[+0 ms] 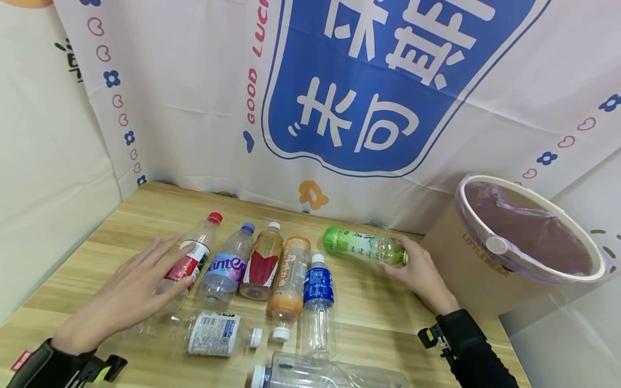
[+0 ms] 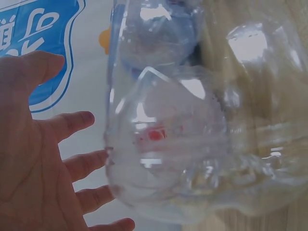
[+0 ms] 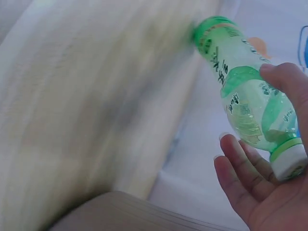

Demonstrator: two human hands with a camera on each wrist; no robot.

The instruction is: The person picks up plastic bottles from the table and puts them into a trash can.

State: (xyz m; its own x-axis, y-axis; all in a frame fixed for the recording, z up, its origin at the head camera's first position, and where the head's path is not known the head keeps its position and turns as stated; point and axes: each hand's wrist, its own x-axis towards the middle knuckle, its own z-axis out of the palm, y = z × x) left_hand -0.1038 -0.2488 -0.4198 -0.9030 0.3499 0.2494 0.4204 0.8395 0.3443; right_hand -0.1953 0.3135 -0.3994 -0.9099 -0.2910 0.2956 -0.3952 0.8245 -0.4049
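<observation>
In the head view my left hand (image 1: 138,277) spreads its straight fingers over a red-capped clear bottle (image 1: 207,229) with a red label; contact cannot be made out. A large clear bottle (image 2: 168,110) fills much of the left wrist view, beside the left hand's extended fingers. My right hand (image 1: 422,272) holds the white-capped end of a green-labelled drink bottle (image 1: 361,245), thumb on one side and fingers on the other. In the right wrist view the bottle's green base (image 3: 214,26) points away from the palm.
Several bottles lie in a row, including a purple-labelled one (image 1: 225,267) and a blue-labelled one (image 1: 318,285). Two clear bottles, one with a white label (image 1: 213,334), the other (image 1: 335,372) partly cut off, lie nearer. A lined bin (image 1: 477,269) stands at the right.
</observation>
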